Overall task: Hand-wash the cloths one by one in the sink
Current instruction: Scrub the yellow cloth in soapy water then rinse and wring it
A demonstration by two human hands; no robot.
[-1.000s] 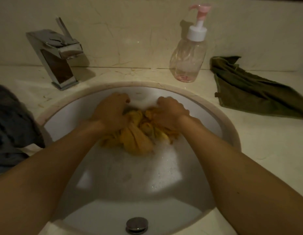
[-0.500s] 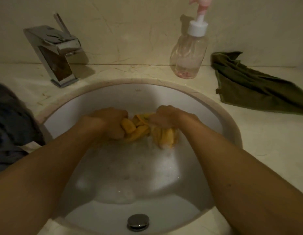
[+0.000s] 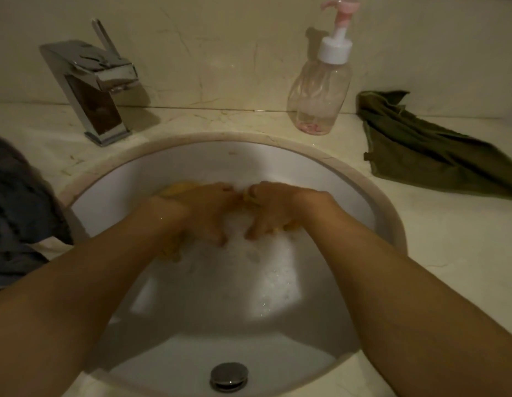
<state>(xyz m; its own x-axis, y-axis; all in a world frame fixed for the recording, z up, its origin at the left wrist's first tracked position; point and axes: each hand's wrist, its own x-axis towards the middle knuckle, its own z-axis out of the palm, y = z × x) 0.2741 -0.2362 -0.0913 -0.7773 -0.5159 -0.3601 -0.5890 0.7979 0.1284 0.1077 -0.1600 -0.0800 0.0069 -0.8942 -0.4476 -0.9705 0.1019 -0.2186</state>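
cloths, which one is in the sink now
The yellow cloth, gripped by left hand and right hand in the sink; green cloth and dark fabric lie outside it.

1. The round white ceramic sink (image 3: 306, 167) is set into the pale marble bench (image 3: 449, 253), in the middle of the view.
2. The square chrome faucet (image 3: 91, 90) stands on the bench behind the sink, to the left.
3. The clear plastic pump bottle (image 3: 320, 90) stands on the bench behind the sink, to the right.
4. The crumpled dark green cloth (image 3: 435, 156) lies on the bench right of the bottle, apart from it.
5. A dark grey fabric heap (image 3: 17, 210) lies on the bench left of the sink.
6. The crumpled yellow fabric cloth (image 3: 177, 187) lies in sudsy water in the sink's far half, under the left hand (image 3: 209, 210) and right hand (image 3: 272, 210), which grip it side by side.
7. A round chrome knob (image 3: 229, 373) sits at the sink's near edge.
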